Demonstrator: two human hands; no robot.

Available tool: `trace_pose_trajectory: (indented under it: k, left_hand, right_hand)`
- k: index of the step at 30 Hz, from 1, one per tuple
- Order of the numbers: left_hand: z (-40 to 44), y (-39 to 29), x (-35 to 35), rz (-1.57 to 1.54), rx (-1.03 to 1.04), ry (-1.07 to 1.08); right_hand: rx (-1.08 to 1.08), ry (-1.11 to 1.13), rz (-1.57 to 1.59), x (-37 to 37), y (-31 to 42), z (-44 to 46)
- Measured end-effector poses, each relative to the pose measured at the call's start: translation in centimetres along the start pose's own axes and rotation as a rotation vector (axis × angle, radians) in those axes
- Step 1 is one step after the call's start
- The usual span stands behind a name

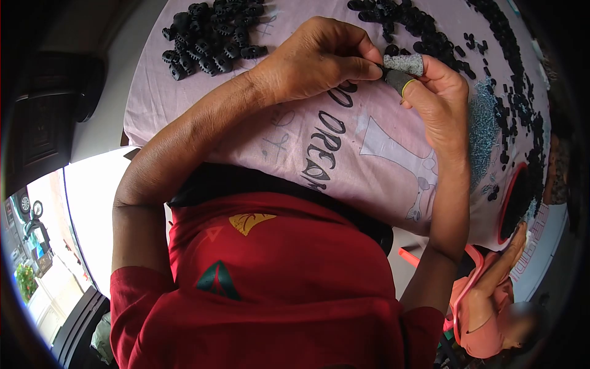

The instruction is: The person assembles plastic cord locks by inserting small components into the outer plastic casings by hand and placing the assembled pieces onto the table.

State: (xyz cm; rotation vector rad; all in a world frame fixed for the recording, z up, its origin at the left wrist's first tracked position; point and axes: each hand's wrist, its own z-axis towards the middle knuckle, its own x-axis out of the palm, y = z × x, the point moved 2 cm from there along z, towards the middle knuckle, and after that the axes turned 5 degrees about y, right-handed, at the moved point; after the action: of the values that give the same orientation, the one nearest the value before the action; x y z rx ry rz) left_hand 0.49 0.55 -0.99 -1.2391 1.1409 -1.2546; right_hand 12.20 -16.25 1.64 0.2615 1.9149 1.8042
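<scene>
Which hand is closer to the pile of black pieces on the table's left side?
Left. The left hand is to the right of the black pile; the right hand is farther right, beyond the left hand.

The short-sleeved shirt (289, 270) is red, with a yellow print (251, 223) at one o'clock from a green print (216, 280). The right hand (441, 101) wears a grey finger sleeve (404, 64) and a dark, yellow-rimmed thumb cover (397, 80).

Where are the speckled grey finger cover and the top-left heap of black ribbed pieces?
Speckled grey finger cover (404, 64), head view: its side.
Top-left heap of black ribbed pieces (203, 47), head view: its middle.
</scene>
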Motion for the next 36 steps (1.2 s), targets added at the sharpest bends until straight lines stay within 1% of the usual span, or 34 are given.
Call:
trace_pose_trajectory:
  k: [5, 11, 14, 18, 20, 23, 30, 32, 36]
  left_hand:
    - [-0.1, 0.0, 0.1, 0.029, -0.001, -0.009]
    - [-0.1, 0.0, 0.3, 0.094, 0.017, -0.034]
    - [0.3, 0.9, 0.3, 0.071, 0.023, -0.064]
    - [0.3, 0.1, 0.5, 0.031, -0.016, -0.155]
    - [0.5, 0.1, 0.4, 0.028, -0.007, -0.156]
    - [0.6, 0.2, 0.3, -0.016, -0.020, -0.141]
    - [-0.1, -1.3, 0.3, -0.156, -0.123, -0.139]
    - [0.0, -1.1, 0.0, -0.129, -0.155, -0.146]
    - [0.1, -1.2, 0.2, -0.120, -0.164, -0.146]
  right_hand:
    - [0.005, 0.018, -0.022, 0.2, 0.1, 0.2]
    - [-0.055, -0.001, -0.080, 0.6, 0.3, 0.2]
    - [-0.016, 0.030, -0.098, 0.1, 0.0, 0.4]
    - [-0.139, -0.085, -0.170, 0.7, 0.2, 0.6]
    - [-0.215, -0.120, -0.151, 0.7, 0.3, 0.8]
    - [-0.250, -0.124, -0.193, 0.7, 0.2, 0.6]
    - [-0.319, -0.107, -0.460, 0.5, 0.4, 0.6]
    - [-0.326, -0.096, -0.552, 1.1, 1.0, 0.3]
    - [-0.401, -0.179, -0.667, 1.6, 1.1, 0.6]
